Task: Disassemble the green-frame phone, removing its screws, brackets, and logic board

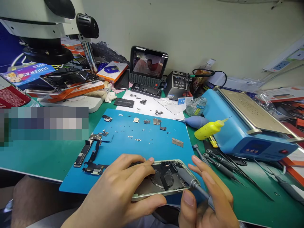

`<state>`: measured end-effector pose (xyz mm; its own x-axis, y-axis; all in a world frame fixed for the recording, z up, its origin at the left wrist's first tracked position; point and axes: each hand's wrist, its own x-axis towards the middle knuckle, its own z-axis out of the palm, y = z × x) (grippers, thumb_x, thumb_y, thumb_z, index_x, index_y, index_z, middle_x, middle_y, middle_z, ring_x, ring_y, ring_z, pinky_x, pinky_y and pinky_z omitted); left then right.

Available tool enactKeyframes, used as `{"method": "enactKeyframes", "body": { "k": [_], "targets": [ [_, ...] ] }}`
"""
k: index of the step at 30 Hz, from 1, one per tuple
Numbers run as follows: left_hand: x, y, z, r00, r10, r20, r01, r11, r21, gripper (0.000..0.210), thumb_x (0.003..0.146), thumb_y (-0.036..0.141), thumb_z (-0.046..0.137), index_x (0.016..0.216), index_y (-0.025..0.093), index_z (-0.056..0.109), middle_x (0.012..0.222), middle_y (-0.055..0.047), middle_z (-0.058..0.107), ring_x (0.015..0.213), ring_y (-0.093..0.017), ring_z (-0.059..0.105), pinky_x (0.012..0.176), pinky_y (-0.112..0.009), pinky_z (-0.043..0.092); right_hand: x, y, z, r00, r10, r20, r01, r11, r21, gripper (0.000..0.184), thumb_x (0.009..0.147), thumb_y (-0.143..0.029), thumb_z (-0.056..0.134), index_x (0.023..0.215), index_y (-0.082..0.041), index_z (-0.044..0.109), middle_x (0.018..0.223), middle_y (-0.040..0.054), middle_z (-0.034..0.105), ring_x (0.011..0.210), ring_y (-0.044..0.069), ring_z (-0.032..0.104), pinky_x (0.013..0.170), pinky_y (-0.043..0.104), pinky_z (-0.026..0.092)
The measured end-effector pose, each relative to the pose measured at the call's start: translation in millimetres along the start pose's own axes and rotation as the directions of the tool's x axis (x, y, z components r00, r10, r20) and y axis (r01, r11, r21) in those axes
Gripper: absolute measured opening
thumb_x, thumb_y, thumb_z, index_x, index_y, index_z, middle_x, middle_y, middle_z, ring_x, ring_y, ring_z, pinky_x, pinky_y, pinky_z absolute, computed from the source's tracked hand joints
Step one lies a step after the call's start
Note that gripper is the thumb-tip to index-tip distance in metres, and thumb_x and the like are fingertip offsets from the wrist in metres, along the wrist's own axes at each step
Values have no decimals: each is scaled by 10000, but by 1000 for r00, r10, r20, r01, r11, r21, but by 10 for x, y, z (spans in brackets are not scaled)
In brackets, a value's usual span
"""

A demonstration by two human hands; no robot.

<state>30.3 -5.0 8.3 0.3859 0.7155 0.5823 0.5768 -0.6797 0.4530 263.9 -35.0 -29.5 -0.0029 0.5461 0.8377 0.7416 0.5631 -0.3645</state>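
Observation:
My left hand [121,183] is closed round the left part of an opened phone housing [149,191], thumb along the near edge and fingers over the far one. The housing is tilted, its inside facing up, with a round coil [155,180] and a dark flex cable showing. In my right hand [213,193] is a grey screwdriver [187,177], slanting between thumb and fingers. Its tip reaches the far right inside of the housing. On the blue mat [133,148] beyond lie several tiny screws, a logic board [83,153] and a flex assembly [95,167].
A microscope [47,31] overhangs the left side. A battery [123,102] lies on white paper before a screen device [148,66]. At right stand a blue heating machine [237,133], a yellow bottle [209,129], a blue air blower [196,121], and several screwdrivers [220,167] beside tweezers [254,182].

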Motion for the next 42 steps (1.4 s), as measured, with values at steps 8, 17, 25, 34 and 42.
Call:
{"method": "enactKeyframes", "body": {
  "k": [8,17,25,34,42],
  "targets": [
    [67,27,-72,945,-76,317,100,993,-59,458,1151,459,686,1503,167,711,1235,-91,831,1070,-284,770,923,-424,700,-10,-52,1,999,27,-39,-29,997,-64,609,1027,-86,723,1614,-239,660,1385,106,793,1155,247,800,978,441,683],
    [254,33,-188,795,-106,597,218,969,-119,428,1164,419,602,1539,244,713,1315,-104,711,1161,-326,680,1005,-524,660,27,-51,-23,1000,2,13,-2,999,-43,837,1023,24,675,1780,-288,498,1352,71,808,1258,208,776,1084,394,645],
    [214,38,-158,805,-121,580,227,967,-114,432,1148,408,601,1528,238,717,1281,-104,699,1140,-341,641,976,-557,651,26,-84,10,999,9,-39,-12,998,-60,823,1032,-5,637,1787,-297,491,1398,91,805,1262,276,777,1056,497,660],
    [249,29,-176,753,-150,641,293,948,-122,498,1156,460,596,1593,237,683,1335,-116,686,1182,-364,600,1031,-641,631,46,-74,18,991,-82,-106,65,986,-155,833,991,42,690,1755,-258,549,1305,79,857,1177,278,809,983,474,662],
    [221,22,-163,761,-149,632,297,945,-134,521,1170,488,577,1615,238,679,1330,-124,687,1179,-359,587,1037,-607,619,37,-47,-27,988,-100,-119,73,975,-209,730,1043,-26,728,1715,-281,603,1223,51,893,1111,261,838,928,427,683]
  ]
}}
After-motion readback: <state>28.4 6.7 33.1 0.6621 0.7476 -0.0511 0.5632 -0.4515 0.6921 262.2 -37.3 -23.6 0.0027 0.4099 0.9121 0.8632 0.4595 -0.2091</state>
